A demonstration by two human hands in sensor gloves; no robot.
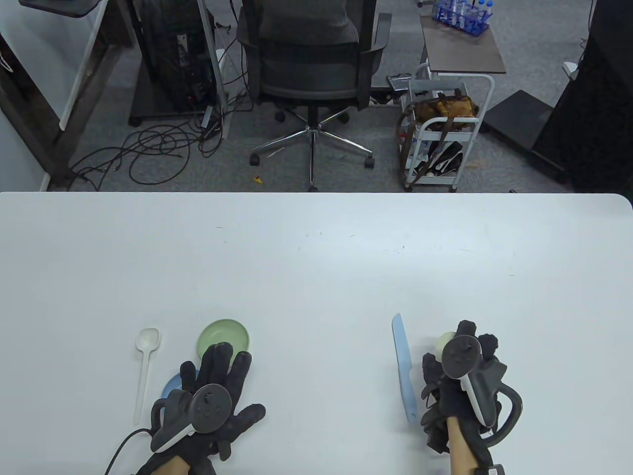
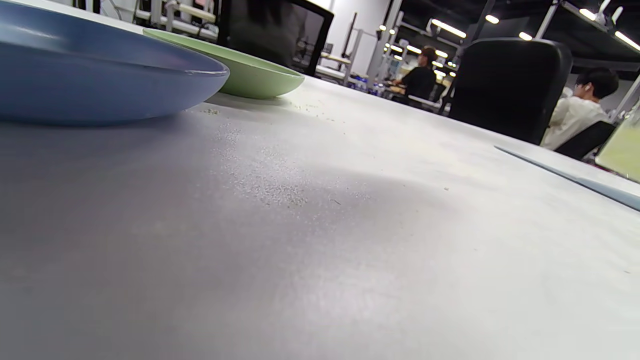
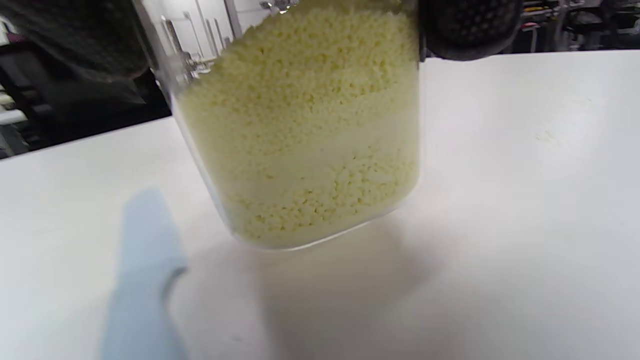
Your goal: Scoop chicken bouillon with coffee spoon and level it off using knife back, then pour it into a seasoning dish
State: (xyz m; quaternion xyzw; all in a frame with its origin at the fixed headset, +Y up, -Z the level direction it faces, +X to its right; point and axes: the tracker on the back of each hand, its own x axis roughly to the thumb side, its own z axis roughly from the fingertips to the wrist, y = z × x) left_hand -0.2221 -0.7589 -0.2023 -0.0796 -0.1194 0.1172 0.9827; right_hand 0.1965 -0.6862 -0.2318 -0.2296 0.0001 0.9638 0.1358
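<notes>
A clear jar of yellow chicken bouillon [image 3: 305, 130] fills the right wrist view, tilted, its base just above or barely touching the table. My right hand [image 1: 460, 368] grips it, with gloved fingertips [image 3: 470, 25] on its upper side; only its pale top [image 1: 443, 340] shows from above. Left of that hand lies the light blue knife [image 1: 404, 368] [image 3: 142, 280]. My left hand [image 1: 217, 376] rests flat with fingers spread, partly covering a blue dish [image 1: 172, 383] [image 2: 100, 75]. The green seasoning dish [image 1: 223, 338] [image 2: 245, 70] sits just beyond. The white coffee spoon [image 1: 146, 366] lies further left.
Scattered bouillon grains [image 2: 260, 180] dust the white table [image 1: 316, 257] beside the dishes. An office chair [image 1: 311, 64] and a white cart [image 1: 440, 133] stand on the floor beyond the far table edge.
</notes>
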